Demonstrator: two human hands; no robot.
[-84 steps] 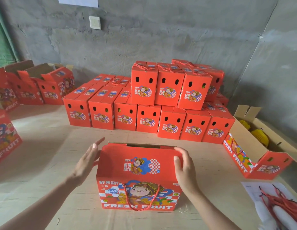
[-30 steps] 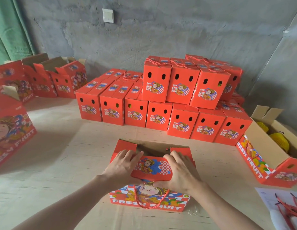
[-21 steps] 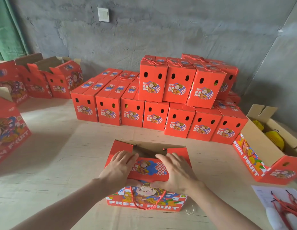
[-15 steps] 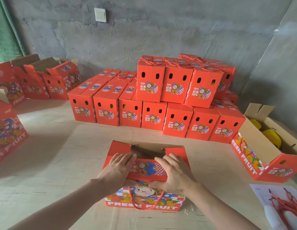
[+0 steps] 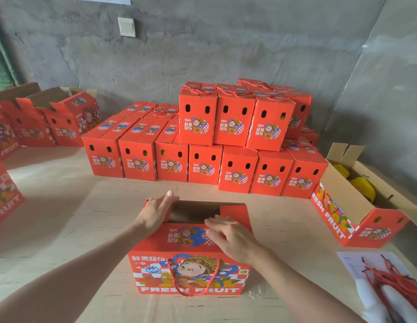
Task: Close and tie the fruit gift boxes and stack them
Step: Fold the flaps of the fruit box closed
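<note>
Item 1, gift box (image 5: 191,264): red, printed with a cartoon figure and "FRESH FRUIT", is sitting on the wooden table (image 5: 74,217) directly in front of the person, at centre. Its near top flap (image 5: 186,235) is lying folded down. The right end flap (image 5: 235,214) is lying inward, and a brown gap (image 5: 193,212) is showing along the far side. A red rope handle (image 5: 193,279) is hanging down the front face.

Item 2, left hand (image 5: 156,213): is resting flat on the box's left end flap, fingers straight and released, tips reaching the far edge.

Item 3, right hand (image 5: 228,236): is lying on the near top flap, fingers extended and grasping nothing.

Item 4, closed boxes (image 5: 203,169): are standing in a row behind, touching side by side, with an upper tier (image 5: 235,127) sitting on them.

Item 5, open box (image 5: 342,220): is sitting at right, flaps up, holding yellow fruit (image 5: 363,190).

Item 6, red cords (image 5: 384,276): are lying on white paper at lower right.

Item 7, more open boxes (image 5: 63,120): are standing at far left.
</note>
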